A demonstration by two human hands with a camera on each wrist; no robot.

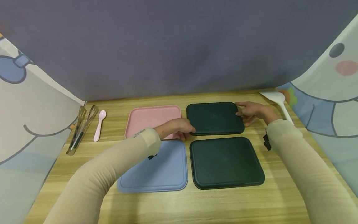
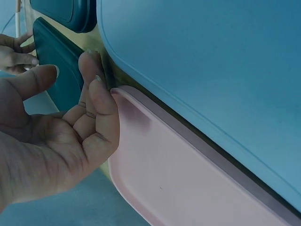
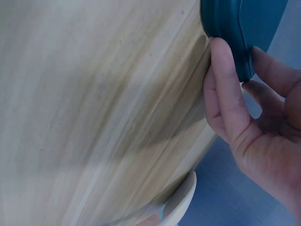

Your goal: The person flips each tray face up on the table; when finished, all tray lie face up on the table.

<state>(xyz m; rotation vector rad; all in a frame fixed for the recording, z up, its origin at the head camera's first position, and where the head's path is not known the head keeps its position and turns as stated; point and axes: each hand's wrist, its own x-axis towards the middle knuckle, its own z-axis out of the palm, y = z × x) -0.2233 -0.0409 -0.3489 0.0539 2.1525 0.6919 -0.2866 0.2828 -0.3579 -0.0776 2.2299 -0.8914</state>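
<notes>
Two dark green rectangular trays lie on the right half of the table, one behind the other. Both hands are at the far dark green tray (image 1: 214, 119). The left hand (image 1: 181, 127) holds its near left corner, the fingers bent at the edge and the thumb apart from them in the left wrist view. At the opposite end, the right hand (image 1: 250, 112) grips the short side, its thumb at the back corner and its fingers (image 3: 225, 70) along the rim. A pink tray (image 1: 153, 119) sits beside the left hand, partly covered by it. Under the left forearm lies a blue tray (image 1: 170, 168).
In front is the near dark green tray (image 1: 226, 161). Metal tongs with dark grips (image 1: 81, 132) and a small pale pink spoon (image 1: 99, 127) lie at the left. A white large-headed utensil (image 1: 278, 99) rests at the back right. Cloth walls (image 1: 179, 49) border the wooden table (image 1: 218, 208).
</notes>
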